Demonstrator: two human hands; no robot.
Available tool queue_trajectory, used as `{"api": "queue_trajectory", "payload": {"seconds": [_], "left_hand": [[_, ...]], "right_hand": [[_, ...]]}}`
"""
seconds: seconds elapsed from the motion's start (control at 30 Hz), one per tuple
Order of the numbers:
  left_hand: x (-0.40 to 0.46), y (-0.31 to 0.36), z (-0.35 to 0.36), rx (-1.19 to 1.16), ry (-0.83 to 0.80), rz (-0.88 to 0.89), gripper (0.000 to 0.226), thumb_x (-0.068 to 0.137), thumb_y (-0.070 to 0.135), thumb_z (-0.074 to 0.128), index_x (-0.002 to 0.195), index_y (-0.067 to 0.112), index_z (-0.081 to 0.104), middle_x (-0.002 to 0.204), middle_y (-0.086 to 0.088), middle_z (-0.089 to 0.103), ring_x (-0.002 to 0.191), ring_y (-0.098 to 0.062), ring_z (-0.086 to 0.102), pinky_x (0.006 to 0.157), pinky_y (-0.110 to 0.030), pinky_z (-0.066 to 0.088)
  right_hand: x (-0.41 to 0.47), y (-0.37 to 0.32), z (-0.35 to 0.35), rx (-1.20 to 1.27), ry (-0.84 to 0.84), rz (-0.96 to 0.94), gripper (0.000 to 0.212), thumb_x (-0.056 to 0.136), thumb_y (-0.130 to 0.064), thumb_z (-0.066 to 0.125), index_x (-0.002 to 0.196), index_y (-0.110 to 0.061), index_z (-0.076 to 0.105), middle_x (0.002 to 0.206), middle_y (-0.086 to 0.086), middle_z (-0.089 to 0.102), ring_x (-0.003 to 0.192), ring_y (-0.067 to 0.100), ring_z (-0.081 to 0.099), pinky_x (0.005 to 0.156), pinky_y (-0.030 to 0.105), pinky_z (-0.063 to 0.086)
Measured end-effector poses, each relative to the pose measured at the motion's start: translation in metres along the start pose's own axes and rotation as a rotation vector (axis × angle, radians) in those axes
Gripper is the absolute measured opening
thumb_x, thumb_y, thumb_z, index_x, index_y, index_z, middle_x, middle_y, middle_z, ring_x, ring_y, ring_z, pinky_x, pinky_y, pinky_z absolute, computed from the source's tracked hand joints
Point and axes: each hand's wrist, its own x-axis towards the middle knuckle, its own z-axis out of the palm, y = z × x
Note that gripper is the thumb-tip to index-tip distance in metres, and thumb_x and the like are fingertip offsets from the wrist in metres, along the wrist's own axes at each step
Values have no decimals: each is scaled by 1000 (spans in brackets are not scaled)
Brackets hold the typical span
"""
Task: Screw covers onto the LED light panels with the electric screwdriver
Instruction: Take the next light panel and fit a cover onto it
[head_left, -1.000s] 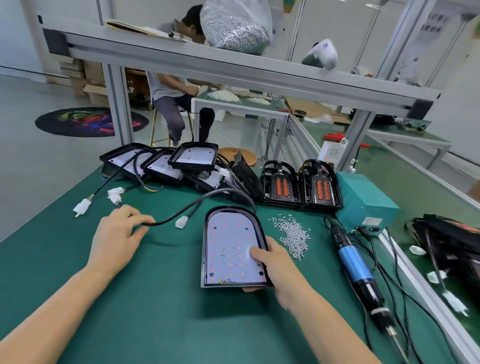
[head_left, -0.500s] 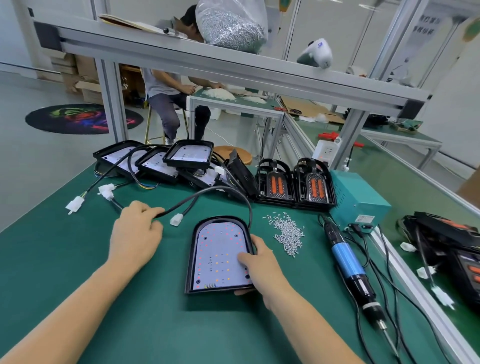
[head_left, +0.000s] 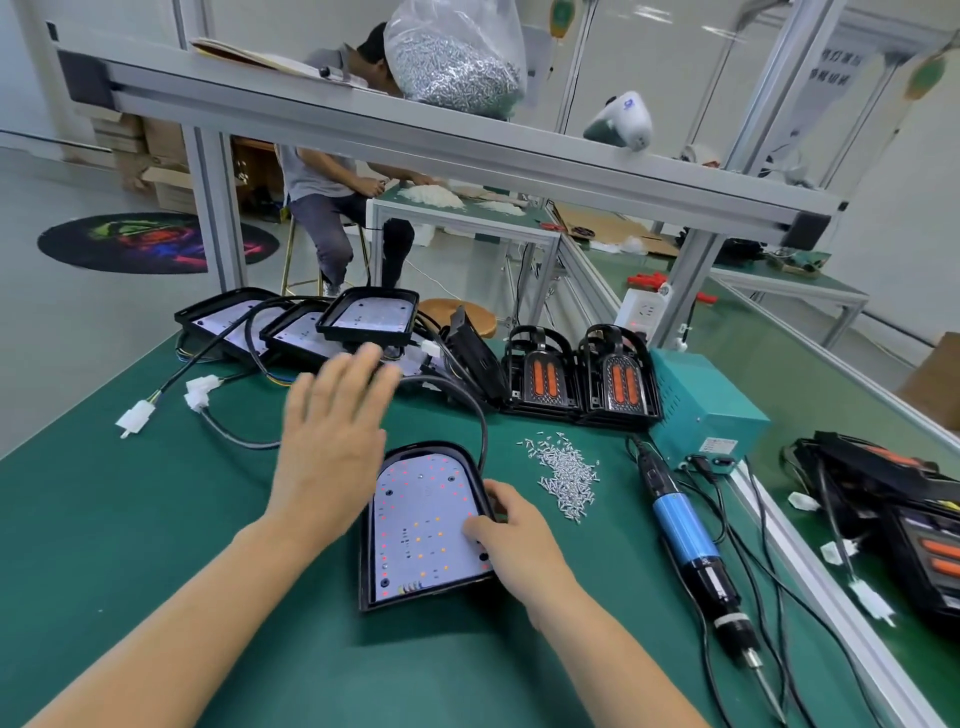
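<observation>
Green bench (head_left: 130, 545), seen from above. Bare LED panel (head_left: 426, 525) lying flat near the front edge, board up, no cover yet. Right hand (head_left: 511, 535) pinching its right rim, thumb on the board. Left hand (head_left: 332, 441) raised above the bench, fingers straight, holding nothing, blurred. Covers (head_left: 582, 379) behind, beside loose screws (head_left: 566, 475). Screwdriver (head_left: 685, 535) lying right. Best to keep panel pinned flat while fetching a cover.
</observation>
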Motion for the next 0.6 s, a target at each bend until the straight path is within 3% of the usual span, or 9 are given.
{"api": "queue_trajectory", "payload": {"seconds": [0.07, 0.1, 0.23, 0.33, 0.4, 0.5, 0.57, 0.6], "left_hand": [[6, 4, 6, -16, -95, 209, 51, 90, 25, 38, 139, 15, 45, 150, -5, 38, 135, -28, 32, 111, -49, 23], [9, 5, 11, -25, -177, 228, 50, 93, 29, 34, 141, 17, 44, 151, -2, 35, 137, -25, 31, 112, -47, 22], [20, -13, 45, -168, -425, -19, 47, 102, 34, 33, 147, 22, 31, 157, 9, 19, 143, -12, 17, 114, -32, 9], [20, -27, 55, -360, -541, -212, 42, 100, 43, 29, 124, 19, 54, 145, 1, 44, 132, -13, 34, 99, -29, 19], [14, -33, 54, -459, -539, -310, 59, 90, 56, 22, 111, 15, 58, 126, -3, 57, 122, -17, 43, 90, -26, 21], [5, -39, 52, -412, -544, -320, 45, 100, 48, 29, 125, 23, 57, 131, 8, 54, 134, -14, 34, 110, -34, 14], [5, -37, 50, -291, -486, -269, 39, 100, 42, 34, 127, 23, 56, 135, 12, 52, 140, -14, 25, 114, -38, 7], [7, -32, 48, -243, -412, -231, 38, 100, 40, 38, 125, 20, 58, 133, 9, 54, 138, -16, 28, 113, -38, 11]], "right_hand": [[0, -2, 1, 6, -21, -28, 40, 85, -3, 50, 115, -26, 62, 108, 3, 67, 85, 16, 57, 84, 33, 50], [-1, -2, 2, 27, -28, -43, 40, 85, 0, 48, 111, -26, 64, 105, 1, 69, 82, 14, 58, 82, 32, 51], [-8, 2, 4, 123, -6, -115, 45, 85, 5, 46, 108, -28, 66, 94, -10, 72, 73, 4, 58, 68, 17, 46], [-10, 7, 5, 199, 23, -149, 47, 86, 5, 46, 116, -26, 65, 95, -10, 69, 74, 3, 56, 68, 14, 43], [-9, 9, 6, 217, 67, -158, 48, 88, 5, 45, 121, -25, 62, 101, -10, 68, 80, 5, 57, 73, 16, 44], [-2, 9, 6, 222, 112, -91, 45, 90, 3, 44, 121, -25, 60, 113, -4, 69, 98, 13, 63, 81, 22, 48], [3, 7, 6, 213, 88, -43, 43, 89, 3, 43, 116, -24, 62, 108, -5, 70, 88, 9, 64, 71, 16, 47], [5, 6, 6, 212, 77, -23, 41, 89, 3, 44, 114, -24, 63, 105, -5, 71, 81, 8, 62, 66, 13, 45]]}}
